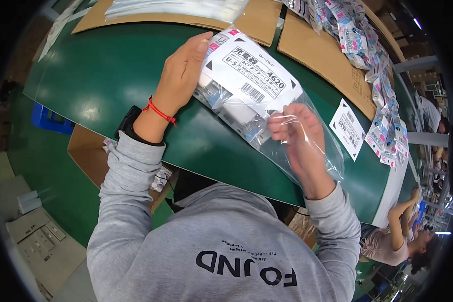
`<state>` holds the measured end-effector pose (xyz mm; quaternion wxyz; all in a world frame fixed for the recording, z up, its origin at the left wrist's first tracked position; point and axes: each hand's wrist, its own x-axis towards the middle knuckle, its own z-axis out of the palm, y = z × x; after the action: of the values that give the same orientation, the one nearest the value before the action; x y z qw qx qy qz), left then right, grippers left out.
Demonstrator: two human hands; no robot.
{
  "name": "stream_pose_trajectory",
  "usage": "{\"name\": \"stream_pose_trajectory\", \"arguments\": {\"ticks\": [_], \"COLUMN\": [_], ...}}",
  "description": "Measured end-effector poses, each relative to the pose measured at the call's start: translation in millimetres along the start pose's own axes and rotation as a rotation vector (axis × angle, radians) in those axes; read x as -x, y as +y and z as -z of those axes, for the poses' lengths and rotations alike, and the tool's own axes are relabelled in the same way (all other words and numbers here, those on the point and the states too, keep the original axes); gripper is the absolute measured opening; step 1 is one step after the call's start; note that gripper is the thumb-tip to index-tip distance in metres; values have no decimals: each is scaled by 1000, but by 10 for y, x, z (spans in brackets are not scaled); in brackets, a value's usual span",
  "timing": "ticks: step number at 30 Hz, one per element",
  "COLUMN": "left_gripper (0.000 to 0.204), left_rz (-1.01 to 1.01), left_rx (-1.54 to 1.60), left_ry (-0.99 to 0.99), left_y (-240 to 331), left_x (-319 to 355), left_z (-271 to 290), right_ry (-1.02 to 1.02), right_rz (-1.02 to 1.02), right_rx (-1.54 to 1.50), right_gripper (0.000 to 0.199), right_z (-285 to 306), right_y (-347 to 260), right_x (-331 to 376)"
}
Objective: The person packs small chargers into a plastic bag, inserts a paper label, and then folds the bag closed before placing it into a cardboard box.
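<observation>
A clear plastic bag (319, 146) lies slantwise across the green table in front of me, with several small packaged chargers (239, 113) inside. A white printed label sheet (261, 55) covers most of the packs under the film. My left hand (186, 65) grips the bag's far left end, thumb on top and the other fingers hidden beneath. At the near right end, my right hand (304, 136) shows through the film and appears to be inside the bag. Its curled fingertips pinch the label's lower right corner.
Another white label sheet (347, 129) lies right of the bag. Flat cardboard (319, 55) and a heap of packaged chargers (352, 38) stretch along the far right; clear bags (176, 9) lie at the back. Below the left edge stand a cardboard box (88, 156) and a blue crate (50, 120). A person (392, 244) is at right.
</observation>
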<state>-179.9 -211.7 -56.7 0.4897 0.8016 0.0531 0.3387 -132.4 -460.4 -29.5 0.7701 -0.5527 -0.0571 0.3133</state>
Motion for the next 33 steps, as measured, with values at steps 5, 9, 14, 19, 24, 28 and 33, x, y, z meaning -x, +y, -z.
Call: {"name": "stream_pose_trajectory", "arguments": {"ticks": [5,9,14,19,24,28,33], "left_gripper": [50,50,51,54,54,54,54], "left_rz": [-10,11,7,56,37,52,64], "left_rx": [-4,-24,-9,-40,3,23,5], "left_ry": [-14,-26,-22,-87,-35,-44,-47], "left_y": [-19,21,16,44,43,48,43], "left_x": [-1,1,3,-7,-23,-23,-4], "left_z": [14,22,10,29,13,22,29], "right_ry": [-41,-2,-27,14,278,204,46], "right_rz": [11,-29,-43,8,96,104,32], "right_rx": [79,117,255,251,141,136,306], "right_gripper": [14,14,15,16,16,17,20], "right_z": [-35,-81,0,56,-23,107,218], "right_y": [-47,-67,-59,-60,-30,-45,-82], "right_x": [-27,-27,-83,-46,12,-117,-281]}}
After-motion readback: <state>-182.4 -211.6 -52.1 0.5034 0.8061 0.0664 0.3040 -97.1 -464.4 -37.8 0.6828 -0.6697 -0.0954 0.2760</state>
